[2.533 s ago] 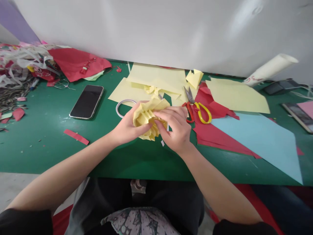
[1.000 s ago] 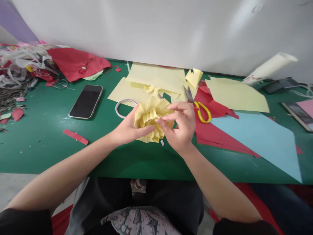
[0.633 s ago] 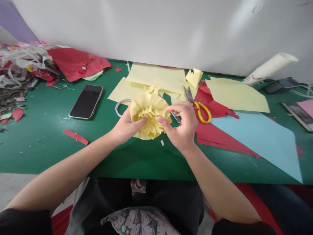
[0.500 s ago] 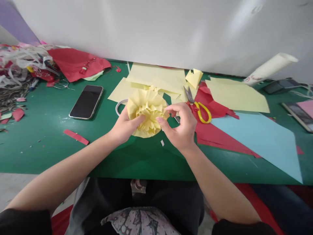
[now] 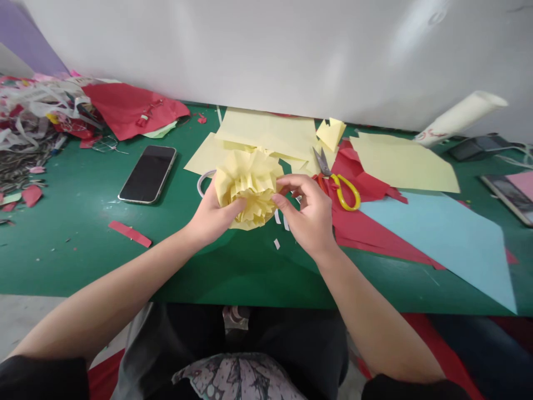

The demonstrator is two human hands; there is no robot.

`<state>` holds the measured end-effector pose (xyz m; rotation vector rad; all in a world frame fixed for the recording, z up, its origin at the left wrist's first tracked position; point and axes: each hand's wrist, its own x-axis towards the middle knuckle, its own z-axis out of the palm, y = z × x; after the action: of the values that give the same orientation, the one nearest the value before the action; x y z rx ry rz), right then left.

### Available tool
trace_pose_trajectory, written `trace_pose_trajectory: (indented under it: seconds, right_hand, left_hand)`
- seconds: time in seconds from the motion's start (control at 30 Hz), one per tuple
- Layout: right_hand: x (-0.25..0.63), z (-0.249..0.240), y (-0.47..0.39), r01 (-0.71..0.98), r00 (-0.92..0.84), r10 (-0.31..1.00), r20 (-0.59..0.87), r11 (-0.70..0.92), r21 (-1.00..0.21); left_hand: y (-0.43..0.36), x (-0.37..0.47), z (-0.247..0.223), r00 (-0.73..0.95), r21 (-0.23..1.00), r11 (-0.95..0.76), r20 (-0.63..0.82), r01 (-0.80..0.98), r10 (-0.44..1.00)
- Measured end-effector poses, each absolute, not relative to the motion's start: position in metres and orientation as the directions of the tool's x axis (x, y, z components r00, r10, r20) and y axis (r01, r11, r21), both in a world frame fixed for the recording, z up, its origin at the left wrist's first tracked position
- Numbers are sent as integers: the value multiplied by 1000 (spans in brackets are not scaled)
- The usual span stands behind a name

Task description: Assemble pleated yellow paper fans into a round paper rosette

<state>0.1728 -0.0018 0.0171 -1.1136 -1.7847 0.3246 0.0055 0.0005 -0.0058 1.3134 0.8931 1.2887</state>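
A yellow ruffled paper flower point(image 5: 254, 180) is held above the green table, its pleated layers facing me. My left hand point(image 5: 214, 214) grips its left side, with the thumb pressed on the front folds and the other fingers hidden behind. At its right edge, my right hand point(image 5: 306, 208) pinches the paper between thumb and forefinger, the remaining fingers curled. Scissors point(image 5: 339, 180) with yellow and red handles lie just beyond my right hand. Part of a white ring point(image 5: 202, 182) shows behind the flower on the left.
A black phone point(image 5: 147, 174) lies to the left on the green table point(image 5: 104, 264). Yellow paper sheets point(image 5: 266, 129), red paper point(image 5: 375, 239) and a blue sheet point(image 5: 445, 239) spread behind and to the right. A pile of ribbons and wires point(image 5: 37, 116) fills the far left.
The flower has tilted, and its outer layer now ruffles forward at the top. My right fingers have closed onto its right edge. White slips now show below it.
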Motion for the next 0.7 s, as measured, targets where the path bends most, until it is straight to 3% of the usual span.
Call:
trace_pose_trajectory:
  seconds: [0.3, 0.5, 0.7]
  right_hand:
    - [176, 16, 0, 581, -190, 772, 606, 586, -564]
    - [174, 19, -1, 558, -258, 718, 646, 657, -507]
    - [174, 20, -3, 551, -287, 738, 611, 649, -525]
  left_hand:
    - [1, 7, 3, 125, 925, -378, 373, 25, 920]
    - [1, 7, -2, 120, 952, -303, 305, -41, 945]
    - [2, 7, -2, 80, 948, -316, 318, -38, 945]
